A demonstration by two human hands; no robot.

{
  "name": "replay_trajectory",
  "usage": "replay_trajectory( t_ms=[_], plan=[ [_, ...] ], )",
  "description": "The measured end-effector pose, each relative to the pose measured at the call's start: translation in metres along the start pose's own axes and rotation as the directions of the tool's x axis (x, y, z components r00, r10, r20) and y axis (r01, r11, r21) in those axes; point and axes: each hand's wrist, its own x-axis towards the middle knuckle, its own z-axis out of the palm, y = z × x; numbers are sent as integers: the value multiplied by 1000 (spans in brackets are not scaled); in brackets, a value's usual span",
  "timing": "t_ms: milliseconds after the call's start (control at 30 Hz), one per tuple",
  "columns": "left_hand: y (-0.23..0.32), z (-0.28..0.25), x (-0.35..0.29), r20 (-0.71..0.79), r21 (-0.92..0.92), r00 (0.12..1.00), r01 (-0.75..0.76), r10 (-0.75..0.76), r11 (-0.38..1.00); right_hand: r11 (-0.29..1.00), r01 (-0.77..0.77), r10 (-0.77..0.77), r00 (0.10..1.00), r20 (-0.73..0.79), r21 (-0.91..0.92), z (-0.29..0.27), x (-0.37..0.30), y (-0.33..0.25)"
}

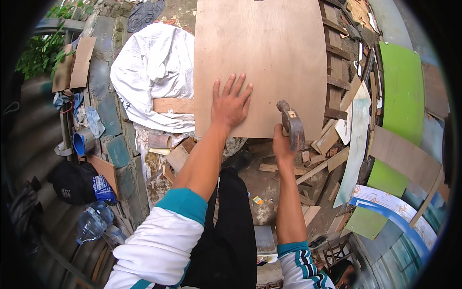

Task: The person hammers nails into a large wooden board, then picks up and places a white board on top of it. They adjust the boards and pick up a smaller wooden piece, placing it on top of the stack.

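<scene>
A broad sheet of plywood (269, 53) lies before me, its near edge just beyond my knees. Flat on its near left part rests my left hand (230, 106), fingers spread and holding nothing. My right hand (284, 142) is closed round a claw hammer (294, 127) at the sheet's near right corner. The dark hammer head is raised toward the wood, and the fingers hide most of the handle. From under the sheet's left edge a short wooden strip (173, 105) sticks out over a white cloth (149, 67).
Slatted wood (337, 62) runs along the sheet's right side. Scrap wood pieces (308, 168) litter the ground below. Green panels (404, 91) lean at the right. A stone ledge (108, 115) at the left carries a blue-lined cup (83, 143), a black cap (72, 183) and a plastic bottle (95, 222).
</scene>
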Motion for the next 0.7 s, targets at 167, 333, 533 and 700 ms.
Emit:
replay_trajectory(
  t_ms=[167, 333, 533, 700],
  plan=[
    [-2, -2, -4, 43, 7, 999, 2, -2, 1000, 991, 135, -135, 991, -14, -3, 2, 5, -12],
    [1, -1, -2, 23, 8, 1000, -21, 20, 1000, 994, 111, -111, 994, 27, -15, 7, 16, -10],
    [1, 0, -6, 43, 0, 999, -8, 8, 1000, 969, -17, 62, 983, 175, -248, 4, 26, -15],
    [-4, 1, -3, 25, 12, 1000, -15, 14, 1000, 984, 175, -176, 981, 82, 14, -2, 21, -14]
  ],
)
